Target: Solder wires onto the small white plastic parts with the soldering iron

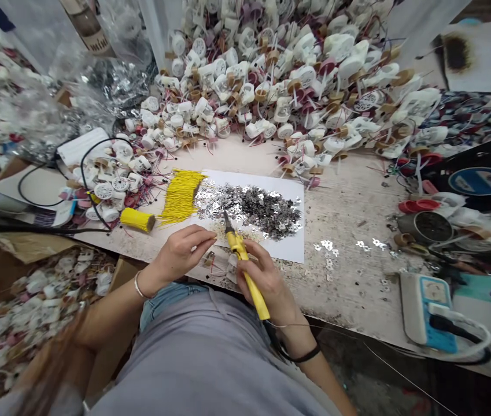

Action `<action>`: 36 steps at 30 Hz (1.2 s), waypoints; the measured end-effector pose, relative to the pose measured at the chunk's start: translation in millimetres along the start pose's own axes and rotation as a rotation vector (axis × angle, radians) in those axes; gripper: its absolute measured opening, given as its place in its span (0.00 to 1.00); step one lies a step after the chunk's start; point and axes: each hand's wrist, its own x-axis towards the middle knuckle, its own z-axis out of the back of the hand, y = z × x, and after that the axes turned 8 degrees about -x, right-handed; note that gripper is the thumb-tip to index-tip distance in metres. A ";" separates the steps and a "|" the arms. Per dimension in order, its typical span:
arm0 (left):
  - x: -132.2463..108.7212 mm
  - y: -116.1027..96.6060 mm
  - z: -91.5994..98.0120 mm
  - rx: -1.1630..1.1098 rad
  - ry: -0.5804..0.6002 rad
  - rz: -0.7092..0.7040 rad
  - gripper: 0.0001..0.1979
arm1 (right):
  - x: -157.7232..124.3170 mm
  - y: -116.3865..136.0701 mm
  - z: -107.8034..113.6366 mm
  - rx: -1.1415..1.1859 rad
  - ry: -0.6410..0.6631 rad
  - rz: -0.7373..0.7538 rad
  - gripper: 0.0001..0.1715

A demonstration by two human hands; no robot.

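My right hand [262, 280] grips a yellow-handled soldering iron [243, 263], and its metal tip points up and away over a white paper sheet [288, 248]. Close to the iron sits my left hand [180, 251], its fingertips pinched together; anything between them is too small to make out. A spread of small silver metal terminals [249, 208] lies on the sheet. Left of it fan out many yellow wires [180, 196], and a tied yellow wire bundle [136, 219] lies beyond them. Below my hands is a small white part with thin wires [231, 268].
A large heap of white plastic parts with wires [288, 86] curves around the far side of the scarred workbench [349, 231]. A blue and white power strip [427, 312] sits at the right, with a metal tin [425, 226]. Plastic bags [119, 81] lie far left; a black cable [84, 179] crosses nearby parts.
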 end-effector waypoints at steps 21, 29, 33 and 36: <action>-19.0 2.8 -26.6 0.137 0.241 -0.270 0.07 | 29.0 0.3 -27.2 0.227 -0.447 -0.631 0.11; -18.2 6.8 -34.1 -0.307 0.041 0.473 0.04 | 19.0 -9.8 -36.9 0.005 -0.402 -0.153 0.10; -21.6 10.9 -38.6 -0.143 0.096 0.341 0.05 | 19.7 -1.7 -37.7 0.126 -0.392 -0.210 0.11; -21.6 8.0 -36.0 -0.115 0.113 0.297 0.07 | 20.3 4.2 -38.3 0.156 -0.415 -0.312 0.09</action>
